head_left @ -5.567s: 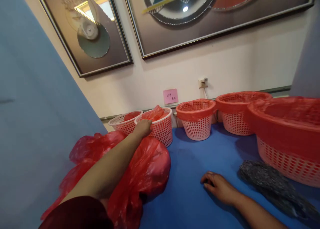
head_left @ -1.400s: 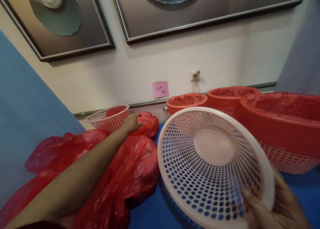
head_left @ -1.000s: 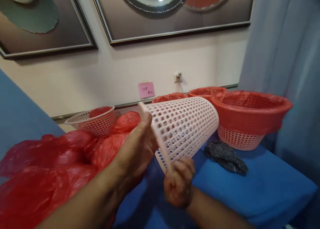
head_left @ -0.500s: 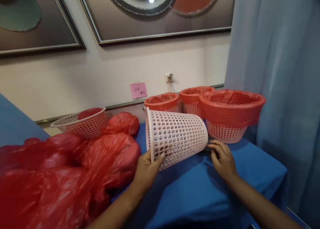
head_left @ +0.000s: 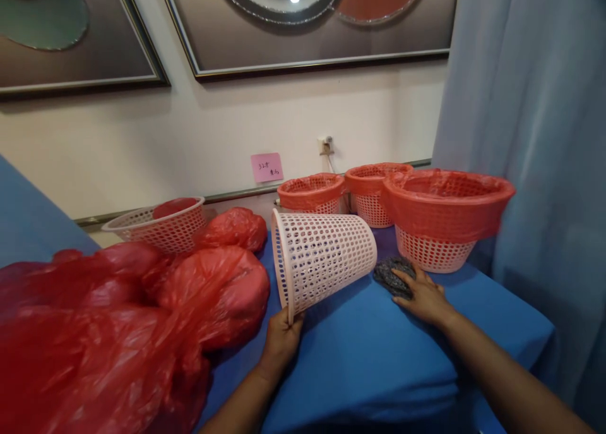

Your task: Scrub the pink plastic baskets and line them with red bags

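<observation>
A pale pink perforated plastic basket [head_left: 331, 254] is tipped on its side above the blue-covered table, its mouth facing left. My left hand [head_left: 283, 339] grips the lower edge of its rim, with the fingers partly hidden. To the right of the basket's base, my right hand [head_left: 423, 295] lies over a dark grey crumpled bundle [head_left: 394, 276], fingers curled on it against the tabletop. Whether the bundle is plastic or cloth I cannot tell.
Pink baskets with red plastic liners, a left one [head_left: 311, 194], a middle one [head_left: 376, 200] and a large right one [head_left: 447, 213], stand at the back. Red plastic bags [head_left: 118, 333] heap up at left, before a white basket [head_left: 156, 222]. A blue curtain [head_left: 530, 137] hangs at right.
The tipped basket has shifted slightly left, away from my right hand. My left thumb has moved from the basket's side to its rim. My right hand now covers the dark bundle, which shows more fully.
</observation>
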The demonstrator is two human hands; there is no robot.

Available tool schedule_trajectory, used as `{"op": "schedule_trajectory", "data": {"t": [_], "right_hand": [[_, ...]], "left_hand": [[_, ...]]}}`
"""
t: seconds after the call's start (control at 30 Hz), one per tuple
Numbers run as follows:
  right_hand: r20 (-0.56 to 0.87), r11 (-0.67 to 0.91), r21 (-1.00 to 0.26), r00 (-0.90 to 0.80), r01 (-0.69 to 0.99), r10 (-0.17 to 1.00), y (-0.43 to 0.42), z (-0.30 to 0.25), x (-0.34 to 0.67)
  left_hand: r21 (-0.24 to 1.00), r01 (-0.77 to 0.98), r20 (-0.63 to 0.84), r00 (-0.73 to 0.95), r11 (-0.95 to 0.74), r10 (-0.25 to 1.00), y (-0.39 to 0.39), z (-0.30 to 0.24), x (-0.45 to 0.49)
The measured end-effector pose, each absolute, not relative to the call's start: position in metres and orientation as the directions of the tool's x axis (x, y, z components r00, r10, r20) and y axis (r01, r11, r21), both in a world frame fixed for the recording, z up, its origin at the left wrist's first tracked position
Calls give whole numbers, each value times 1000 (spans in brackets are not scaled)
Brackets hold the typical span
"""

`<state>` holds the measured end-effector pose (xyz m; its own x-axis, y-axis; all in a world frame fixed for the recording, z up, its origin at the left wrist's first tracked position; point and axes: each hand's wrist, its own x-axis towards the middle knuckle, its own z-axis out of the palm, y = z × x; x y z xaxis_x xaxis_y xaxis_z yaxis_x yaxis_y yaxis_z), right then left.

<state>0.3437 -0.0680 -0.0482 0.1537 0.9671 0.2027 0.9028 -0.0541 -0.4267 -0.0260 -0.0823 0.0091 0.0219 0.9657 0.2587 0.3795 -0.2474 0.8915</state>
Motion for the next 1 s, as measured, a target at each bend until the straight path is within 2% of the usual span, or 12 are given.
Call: {"op": "schedule_trajectory", "data": {"t": [0.1, 0.17, 0.23, 0.3, 0.37, 0.47, 0.6, 0.67, 0.77, 0.87, 0.93, 1.0], "right_hand": [[250, 60, -538, 91, 841, 964, -76, -53, 345], [360, 139, -649, 141, 748, 922, -81, -49, 339], [495, 203, -724, 292, 659, 818, -86, -33, 326], [621, 285, -724, 414, 629, 666, -88, -5, 304], [730, 391, -650, 392, 651, 560, -89, 27, 273], [856, 569, -467, 184, 677, 483, -92, 62, 218], [958, 754, -77, -160, 653, 236, -95, 57, 164], [966, 760, 1, -196, 650, 166, -91, 43, 159], [950, 708, -138, -109, 692, 291, -70, 25, 181], [857, 514, -463, 216, 722, 468, -40, 18, 219], [766, 386, -617, 409, 686, 496, -27, 19, 236], [756, 388, -634, 430, 668, 494, -27, 21, 235]], "left_hand": [[859, 436, 249, 100, -268, 963, -87, 29, -24], [830, 460, 273, 157, -315, 949, -91, 50, -21], [835, 419, 317, 159, -355, 935, -94, 74, -15], [877, 313, 336, 142, -364, 931, -93, 95, -7], [917, 220, 310, 133, -333, 941, -89, 107, 0], [927, 222, 280, 123, -302, 952, -83, 105, 6], [863, 304, 381, 137, -405, 915, -83, 76, 0], [842, 310, 413, 154, -441, 898, -84, 61, -6], [858, 283, 392, 179, -429, 902, -86, 47, -11], [867, 267, 373, 209, -420, 904, -87, 43, -10], [859, 274, 378, 232, -433, 896, -89, 43, -9], [846, 290, 384, 250, -447, 889, -89, 42, -8]]}}
